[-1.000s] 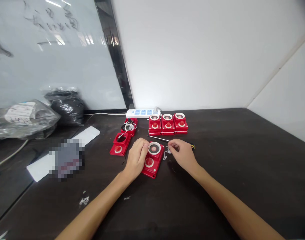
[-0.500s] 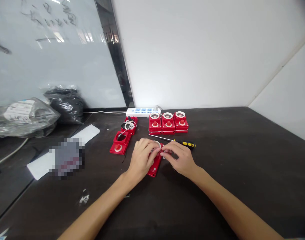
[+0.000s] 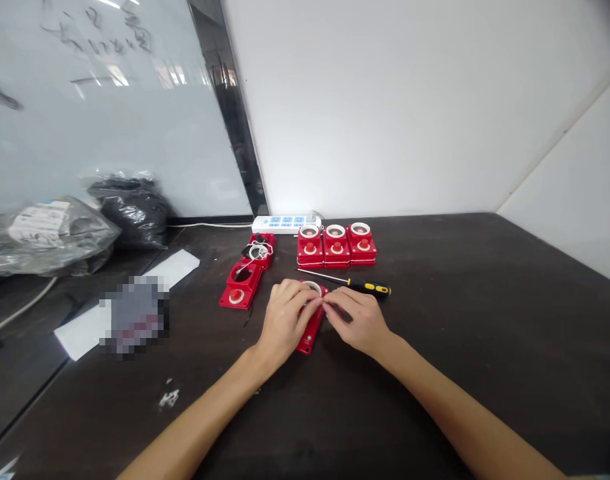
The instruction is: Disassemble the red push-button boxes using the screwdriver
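Note:
My left hand [image 3: 285, 320] lies curled over a red button box [image 3: 311, 333] on the dark table [image 3: 485, 320], gripping it; only the box's near edge and its white ring [image 3: 313, 287] show. My right hand [image 3: 357, 318] meets the left at the box's right side, fingers pinched together on something small that I cannot make out. A screwdriver [image 3: 365, 287] with a black and yellow handle lies just behind my right hand.
Three finished red boxes [image 3: 336, 245] stand in a row behind, with a white power strip [image 3: 285, 224] at the wall. Two opened red boxes [image 3: 242, 283] lie to the left. Farther left are white paper [image 3: 177, 269] and plastic bags [image 3: 49, 233].
My right hand came in from the box's right side and now touches the left hand over the box. The left hand has slid further over the box, hiding its face.

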A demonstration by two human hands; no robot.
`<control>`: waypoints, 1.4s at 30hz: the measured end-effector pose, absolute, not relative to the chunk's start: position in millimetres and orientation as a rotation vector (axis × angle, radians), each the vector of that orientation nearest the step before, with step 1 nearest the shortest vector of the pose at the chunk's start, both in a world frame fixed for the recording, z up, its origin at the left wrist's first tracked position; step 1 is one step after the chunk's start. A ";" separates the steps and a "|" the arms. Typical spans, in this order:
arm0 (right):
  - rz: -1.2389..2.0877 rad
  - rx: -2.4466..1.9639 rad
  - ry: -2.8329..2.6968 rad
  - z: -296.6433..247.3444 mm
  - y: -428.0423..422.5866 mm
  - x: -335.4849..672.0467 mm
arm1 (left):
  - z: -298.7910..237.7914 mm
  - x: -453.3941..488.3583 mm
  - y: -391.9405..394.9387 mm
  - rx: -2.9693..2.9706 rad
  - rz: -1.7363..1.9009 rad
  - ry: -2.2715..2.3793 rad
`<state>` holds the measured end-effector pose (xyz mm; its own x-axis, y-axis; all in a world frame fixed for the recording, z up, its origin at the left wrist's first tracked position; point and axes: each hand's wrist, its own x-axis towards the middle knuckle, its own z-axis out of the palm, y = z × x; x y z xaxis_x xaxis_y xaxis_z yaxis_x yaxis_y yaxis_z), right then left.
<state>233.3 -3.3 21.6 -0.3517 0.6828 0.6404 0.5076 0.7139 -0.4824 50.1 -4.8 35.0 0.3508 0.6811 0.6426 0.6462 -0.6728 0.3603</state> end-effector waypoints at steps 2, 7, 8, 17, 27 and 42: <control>0.233 -0.938 -2.046 23.9 -1.1 236.2 | 35.2 50.0 -5.8 2.546 1.229 1.255; 0.086 -1.340 -2.154 31.5 13.7 255.6 | 34.6 51.2 -10.6 2.539 1.061 1.551; 0.071 -1.439 -2.195 31.9 16.4 258.9 | 33.7 51.6 -11.7 2.564 1.006 1.608; 0.104 -1.785 -2.463 25.2 19.6 258.3 | 33.4 44.6 -9.1 2.557 0.692 1.613; -0.160 -1.985 -2.323 29.1 37.4 302.1 | 64.8 16.2 7.2 2.477 0.400 1.122; 0.689 -1.066 -1.449 52.7 45.1 293.6 | 35.5 0.7 14.3 2.621 0.549 1.226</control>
